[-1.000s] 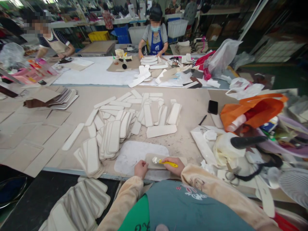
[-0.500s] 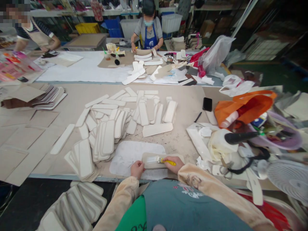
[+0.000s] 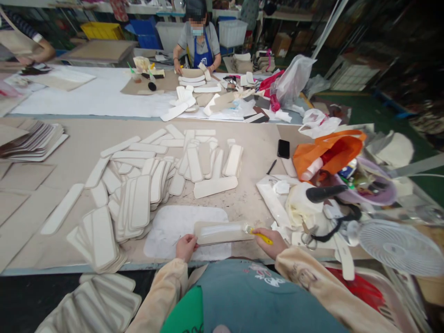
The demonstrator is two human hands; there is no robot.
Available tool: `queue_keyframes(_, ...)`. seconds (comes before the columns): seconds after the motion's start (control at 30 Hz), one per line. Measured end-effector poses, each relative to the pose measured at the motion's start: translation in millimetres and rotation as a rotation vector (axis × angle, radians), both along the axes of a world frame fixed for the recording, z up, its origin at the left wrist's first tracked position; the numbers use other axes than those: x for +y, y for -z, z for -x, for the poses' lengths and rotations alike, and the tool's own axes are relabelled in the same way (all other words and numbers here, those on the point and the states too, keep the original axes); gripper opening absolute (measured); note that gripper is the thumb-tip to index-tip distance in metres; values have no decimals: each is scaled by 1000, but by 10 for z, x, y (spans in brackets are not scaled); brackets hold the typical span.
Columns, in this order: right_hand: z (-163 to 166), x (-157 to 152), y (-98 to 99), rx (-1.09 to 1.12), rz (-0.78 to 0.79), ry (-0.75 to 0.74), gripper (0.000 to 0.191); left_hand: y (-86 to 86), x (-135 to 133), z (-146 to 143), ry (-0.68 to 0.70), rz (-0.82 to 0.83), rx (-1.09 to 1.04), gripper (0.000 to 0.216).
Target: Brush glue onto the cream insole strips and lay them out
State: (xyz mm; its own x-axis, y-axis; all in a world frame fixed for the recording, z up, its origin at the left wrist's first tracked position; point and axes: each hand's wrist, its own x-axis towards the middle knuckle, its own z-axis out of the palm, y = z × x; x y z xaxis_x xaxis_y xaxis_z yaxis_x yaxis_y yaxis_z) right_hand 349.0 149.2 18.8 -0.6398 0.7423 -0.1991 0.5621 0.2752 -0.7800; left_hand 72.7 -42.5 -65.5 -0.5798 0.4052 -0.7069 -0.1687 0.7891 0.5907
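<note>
My left hand [image 3: 186, 246] pinches the left end of a long beige strip [image 3: 222, 232] that lies on a white mat [image 3: 176, 222] at the table's near edge. My right hand [image 3: 271, 242] is closed round a yellow-handled brush [image 3: 258, 234], whose bristles touch the strip's right end. The strip's top looks wet and shiny. Just beyond the mat lie many similar beige strips [image 3: 138, 203], fanned and stacked in piles.
Right of me are an orange bag [image 3: 329, 150], a black phone [image 3: 283, 148], scissors [image 3: 308, 236], a black-handled tool [image 3: 324, 193] and a white fan [image 3: 398, 240]. More strips are stacked on my lap side [image 3: 93, 305]. Across the table a person in a blue apron [image 3: 198, 44] handles strips.
The brush has swept along the strip from its left part to its right end. The left hand has kept its hold on the left end. The view has shifted rightward.
</note>
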Motion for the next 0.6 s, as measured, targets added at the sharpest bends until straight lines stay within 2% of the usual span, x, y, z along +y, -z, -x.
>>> queue_keyframes(0.17, 548, -202, -42, 149, 182, -223, 24, -48, -18, -4, -27, -2, -58, 19)
queue_keyframes(0.33, 1059, -376, 84, 196, 237, -421, 26, -71, -27, -16, -42, -14, -118, 18)
queue_keyframes(0.47, 1197, -442, 218, 193, 225, -489, 27, -67, -21, -19, -52, -15, -152, 18)
queue_keyframes(0.6, 1151, -428, 290, 147, 220, -461, 28, -51, -17, -24, -64, -22, -168, 19)
